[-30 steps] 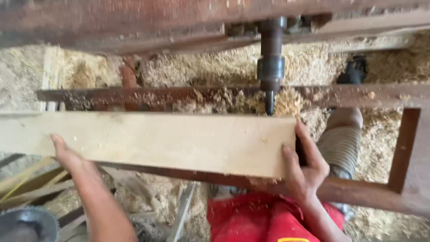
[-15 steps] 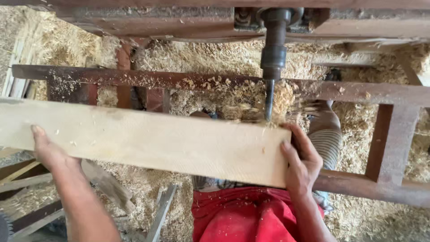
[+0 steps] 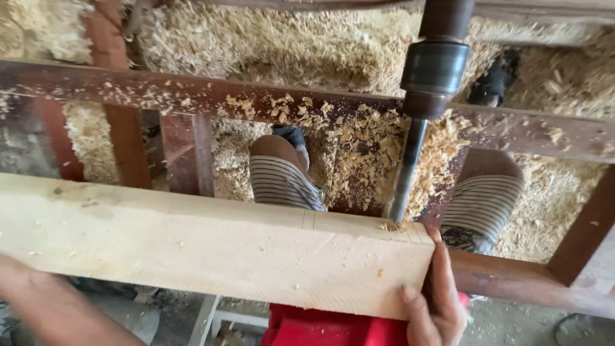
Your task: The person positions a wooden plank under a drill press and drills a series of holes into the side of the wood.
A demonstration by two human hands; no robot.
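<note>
A pale wooden plank (image 3: 211,247) lies across the view, with pencil lines near its right end. My right hand (image 3: 435,301) grips that right end, thumb on the top face. My left hand (image 3: 25,288) holds the plank's near edge at the far left, mostly hidden under it. A dark drill bit (image 3: 403,173) hangs from a heavy chuck (image 3: 434,67) and its tip touches the plank's far edge, where a few chips (image 3: 391,226) lie.
A red-brown metal frame rail (image 3: 192,96) strewn with wood shavings crosses behind the plank. Sawdust heaps (image 3: 288,45) cover the ground. My legs in striped shorts (image 3: 282,182) and a red cloth (image 3: 333,327) show below.
The view has closed in on the plank's right end. The drill bit tip, earlier just above the wood, now meets the plank's far edge with fresh chips around it.
</note>
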